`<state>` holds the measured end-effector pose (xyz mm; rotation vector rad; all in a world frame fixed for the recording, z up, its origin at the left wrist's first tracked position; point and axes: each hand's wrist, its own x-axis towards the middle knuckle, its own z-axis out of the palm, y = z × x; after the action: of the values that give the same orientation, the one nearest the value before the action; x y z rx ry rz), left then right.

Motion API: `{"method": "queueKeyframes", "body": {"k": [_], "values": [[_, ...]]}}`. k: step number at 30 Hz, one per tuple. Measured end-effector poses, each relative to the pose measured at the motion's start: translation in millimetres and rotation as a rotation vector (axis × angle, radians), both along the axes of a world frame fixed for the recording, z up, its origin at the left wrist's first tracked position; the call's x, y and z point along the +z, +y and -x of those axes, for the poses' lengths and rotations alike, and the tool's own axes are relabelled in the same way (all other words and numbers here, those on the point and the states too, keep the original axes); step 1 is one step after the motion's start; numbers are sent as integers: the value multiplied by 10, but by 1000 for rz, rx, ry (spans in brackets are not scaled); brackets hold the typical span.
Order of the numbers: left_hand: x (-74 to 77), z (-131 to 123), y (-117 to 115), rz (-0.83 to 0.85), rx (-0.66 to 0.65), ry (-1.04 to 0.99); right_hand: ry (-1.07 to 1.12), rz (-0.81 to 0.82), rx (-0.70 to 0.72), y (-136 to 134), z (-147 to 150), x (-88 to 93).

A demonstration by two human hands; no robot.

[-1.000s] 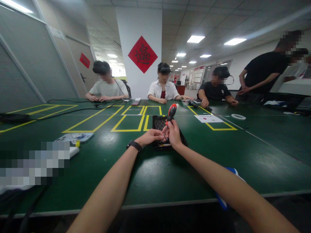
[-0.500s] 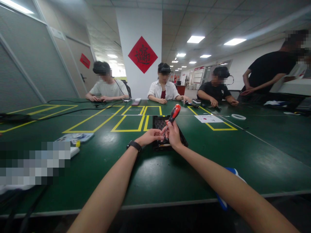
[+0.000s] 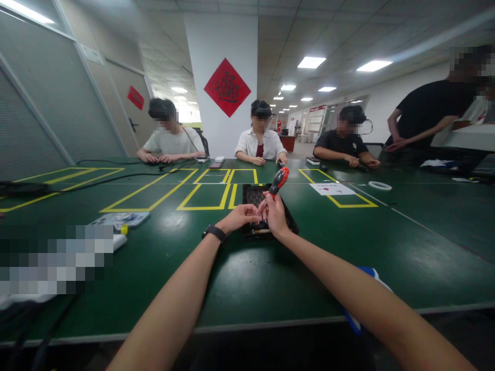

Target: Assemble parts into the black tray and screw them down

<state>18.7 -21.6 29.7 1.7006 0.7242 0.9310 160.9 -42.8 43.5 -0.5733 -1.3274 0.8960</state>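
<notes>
far left on the green surface (image 3: 247, 278): a printed card (image 3: 118, 219), well apart from the hands. left hand (image 3: 237, 217), watch (image 3: 214, 232) on the wrist, has its fingers drawn together right at the tool tip; can't tell if they pinch anything, too small. right hand (image 3: 275, 214) is clamped on the lower handle of the red/black screwdriver (image 3: 278, 179). long axis is tilted: handle up, away and to the right, shaft down-left into the left fingers. hands nearly touching, both over the near end of the black tray (image 3: 252, 196). right hand carries the tool, left is nearer the tip. further right: paper sheet (image 3: 332, 188), tape roll (image 3: 379, 185).
</notes>
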Motion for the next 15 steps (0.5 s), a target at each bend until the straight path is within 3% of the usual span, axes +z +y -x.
{"method": "queueKeyframes", "body": {"k": [11, 15], "values": [[28, 55, 18, -51, -106, 34, 57, 45, 50, -53, -1, 59], [6, 34, 27, -28, -65, -12, 50, 31, 40, -29, 4, 31]]}}
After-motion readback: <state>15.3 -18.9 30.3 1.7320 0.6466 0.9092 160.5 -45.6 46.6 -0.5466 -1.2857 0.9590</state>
